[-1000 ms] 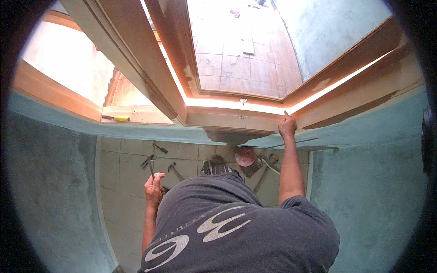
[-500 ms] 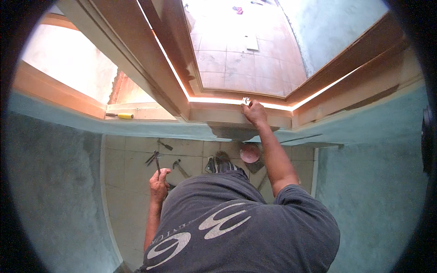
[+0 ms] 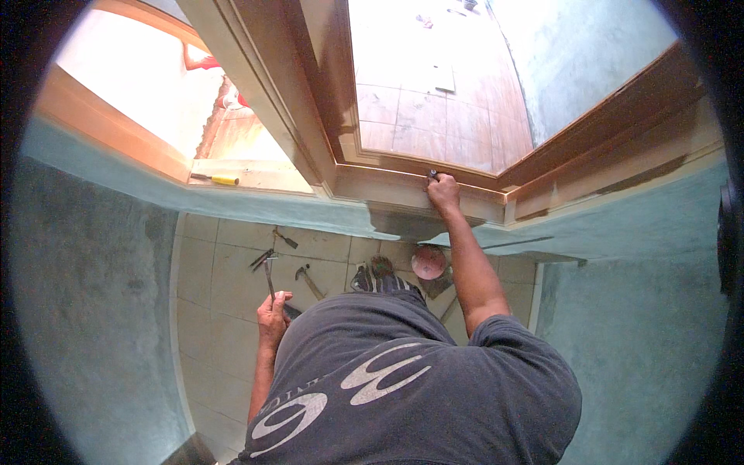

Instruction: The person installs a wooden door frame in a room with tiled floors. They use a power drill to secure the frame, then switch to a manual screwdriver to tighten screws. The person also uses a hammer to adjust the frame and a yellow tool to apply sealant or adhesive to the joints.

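Observation:
My right hand (image 3: 444,194) is closed around a small metal catch (image 3: 432,174) on the bottom rail of a wooden window sash (image 3: 387,164). The fingers hide most of the catch. This sash lies against its wooden frame (image 3: 418,194), with almost no gap of light along the bottom. Low on the left, my left hand (image 3: 273,311) holds a thin dark rod-like tool (image 3: 270,280) pointing up, whose exact kind I cannot make out. It is beside my body, above the tiled floor, apart from the window.
A yellow-handled tool (image 3: 225,180) lies on the left sill. On the floor are a claw hammer (image 3: 311,284), pliers (image 3: 262,260), a brush-like tool (image 3: 287,239) and a pink round container (image 3: 428,263). Through the left opening, part of another person in red (image 3: 203,62) shows. Greenish walls (image 3: 628,333) flank me.
The sash has closed against the frame, and the bright gap along its edges has nearly vanished. My right hand stays at the catch; my left still holds the tool. Red clothing has appeared outside.

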### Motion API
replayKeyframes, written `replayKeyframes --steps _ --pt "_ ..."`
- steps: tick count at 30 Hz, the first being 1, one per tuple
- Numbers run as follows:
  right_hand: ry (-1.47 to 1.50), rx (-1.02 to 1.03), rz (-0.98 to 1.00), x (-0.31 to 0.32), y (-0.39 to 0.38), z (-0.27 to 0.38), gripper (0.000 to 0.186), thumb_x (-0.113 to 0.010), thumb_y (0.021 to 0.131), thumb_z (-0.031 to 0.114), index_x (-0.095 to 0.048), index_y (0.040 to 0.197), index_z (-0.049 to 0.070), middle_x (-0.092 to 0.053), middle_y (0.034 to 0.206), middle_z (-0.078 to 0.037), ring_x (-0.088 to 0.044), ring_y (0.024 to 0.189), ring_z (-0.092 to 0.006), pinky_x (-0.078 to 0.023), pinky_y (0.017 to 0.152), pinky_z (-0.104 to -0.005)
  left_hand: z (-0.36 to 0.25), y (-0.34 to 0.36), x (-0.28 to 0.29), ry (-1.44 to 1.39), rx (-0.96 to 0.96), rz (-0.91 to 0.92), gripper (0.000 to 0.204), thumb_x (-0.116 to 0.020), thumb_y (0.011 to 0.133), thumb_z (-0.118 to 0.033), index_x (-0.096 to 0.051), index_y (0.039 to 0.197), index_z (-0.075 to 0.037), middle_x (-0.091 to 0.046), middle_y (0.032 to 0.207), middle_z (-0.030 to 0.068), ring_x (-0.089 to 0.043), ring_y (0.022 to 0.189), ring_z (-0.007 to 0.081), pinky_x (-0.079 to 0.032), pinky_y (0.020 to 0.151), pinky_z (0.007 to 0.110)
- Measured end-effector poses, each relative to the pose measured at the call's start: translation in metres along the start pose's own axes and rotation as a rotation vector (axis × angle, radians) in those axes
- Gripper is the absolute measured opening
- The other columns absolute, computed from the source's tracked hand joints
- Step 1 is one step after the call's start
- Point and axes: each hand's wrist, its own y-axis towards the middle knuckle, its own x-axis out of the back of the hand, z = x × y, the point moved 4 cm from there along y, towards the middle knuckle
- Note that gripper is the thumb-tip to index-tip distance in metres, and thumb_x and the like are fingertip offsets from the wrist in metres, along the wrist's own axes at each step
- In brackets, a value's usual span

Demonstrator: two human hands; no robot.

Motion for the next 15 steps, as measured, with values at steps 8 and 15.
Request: replayKeyframes --steps 8,15 --pt "-0.005 0.317 0.079 0.0 0.02 -0.021 0.034 -0.06 0.089 0.028 -0.07 0.084 -0.004 -0.067 0.084 -0.028 -0.067 0.081 -0.0445 -0.051 0.076 -0.0488 -0.005 0.0 0.0 0.014 -0.054 0.008 0.034 -0.057 0.104 -0.033 -0.073 0.1 -0.003 -0.053 0.06 -0.0018 -0.046 0.045 0.0064 -0.038 0.044 0.026" --pt "-0.08 0.317 0.236 0.003 0.022 -0.021 0.033 -0.062 0.088 0.026 -0.071 0.084 -0.005 -0.066 0.076 -0.026 -0.067 0.075 -0.038 -0.051 0.072 -0.0469 0.002 0.003 0.0 -0.048 -0.045 0.011 0.033 -0.058 0.103 -0.034 -0.073 0.101 -0.005 -0.052 0.06 -0.0037 -0.047 0.048 0.0055 -0.04 0.045 0.025"
